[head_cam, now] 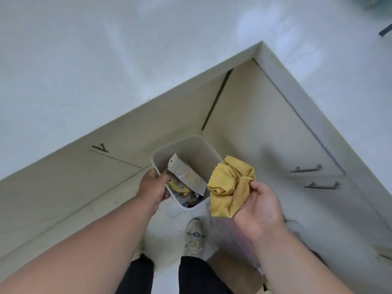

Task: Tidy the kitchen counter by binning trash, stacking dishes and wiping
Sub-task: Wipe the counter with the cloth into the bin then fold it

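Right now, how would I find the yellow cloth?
Look below the white counter corner, at the grey bin on the floor. Just right of it, the right hand holds the crumpled cloth, the only yellow fabric here.

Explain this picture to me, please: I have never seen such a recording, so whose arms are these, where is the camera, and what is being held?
There is no machine here. A person wears one wide-angle camera on the head, looking down, so the two bare arms are their own. The left hand has its grip on the rim of a small grey bin standing on the floor, with wrappers inside. The right hand holds a crumpled yellow cloth. The white surface above is the kitchen counter; nothing lies on the part shown. Cabinet doors with handles sit below it.
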Available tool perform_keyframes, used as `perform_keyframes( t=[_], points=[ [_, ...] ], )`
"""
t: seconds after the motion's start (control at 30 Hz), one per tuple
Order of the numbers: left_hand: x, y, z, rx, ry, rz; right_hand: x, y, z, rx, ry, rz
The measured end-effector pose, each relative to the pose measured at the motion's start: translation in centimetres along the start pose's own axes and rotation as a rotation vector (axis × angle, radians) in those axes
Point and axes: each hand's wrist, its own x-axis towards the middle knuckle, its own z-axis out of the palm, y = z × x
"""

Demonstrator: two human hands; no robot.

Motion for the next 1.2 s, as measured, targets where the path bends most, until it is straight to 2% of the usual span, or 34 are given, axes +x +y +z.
perform_keyframes(
  t=[0.33,0.63,0.9,1.2],
  points=[
    [12.6,-2.9,5.1,-0.076,-0.14,-0.095,9.5,1.5,-3.1,0.078,-0.017,0.05],
    [17.9,-5.3,6.2,-0.084,-0.127,-0.101,12.3,1.8,-4.6,0.115,-0.028,0.059],
    [17.8,-5.9,5.2,0.113,0.033,-0.12,11.8,1.5,-3.2,0.125,-0.036,0.032],
    [9.6,-2.6,0.6,-0.107,-0.096,-0.194,5.8,1.3,0.9,0.062,-0.059,0.003]
  ],
)
